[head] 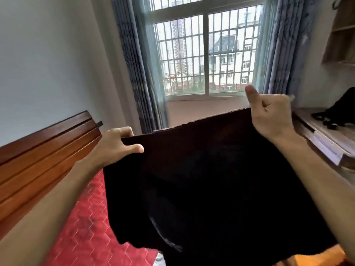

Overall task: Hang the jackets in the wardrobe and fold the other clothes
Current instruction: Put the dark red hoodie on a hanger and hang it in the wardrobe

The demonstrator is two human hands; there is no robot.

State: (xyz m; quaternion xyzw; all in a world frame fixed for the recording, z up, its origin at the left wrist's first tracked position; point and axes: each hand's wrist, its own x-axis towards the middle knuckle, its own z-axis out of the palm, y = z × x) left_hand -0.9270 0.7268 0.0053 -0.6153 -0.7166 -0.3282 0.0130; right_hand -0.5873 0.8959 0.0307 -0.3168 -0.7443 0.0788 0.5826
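Above the bed [84, 237], with its red quilted cover, a dark garment [211, 189] hangs spread out in the air between both hands. Its top edge runs taut and slanted, lower at the left, higher at the right, and a metal zipper line shows along that edge. The left hand [117, 146] pinches the garment's left upper corner, thumb on the near side of the cloth and fingers behind it. The right hand [269, 116] is closed around the right upper corner, fingers curled in and thumb raised. The cloth drops from the two hands in a wide sheet and covers the foot end of the bed; its lower hem is uneven and reaches the bottom of the view.

A wooden headboard [42, 156] stands along the bed's left side against the pale wall. Straight ahead is a barred window [207, 50] flanked by blue curtains [134, 73]. At the right, a pale worktop [326, 143] carries another black item [340, 112] near its far edge; what it is cannot be told. Wooden shelving [343, 35] is mounted above that worktop.
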